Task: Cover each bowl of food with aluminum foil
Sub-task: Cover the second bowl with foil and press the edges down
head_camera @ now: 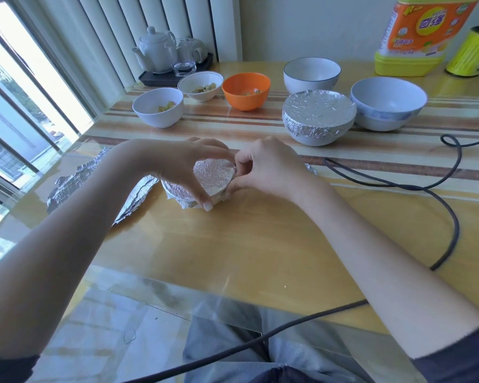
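- Bowl, small (215, 181): near middle of worktop (260, 244), foil sheet drawn flat over its mouth, skirt crimped down the wall, likely to seal the rim.
- Left hand (177, 167): arched over bowl, grip curled round foiled side, steadying.
- Right hand (266, 167): grip pinching foil edge at right rim.
- Spare foil (94, 175): lying left of bowl.
- Larger bowl (318, 117): behind, foil-covered.

Head view, steeply down, near tabletop (260, 244)
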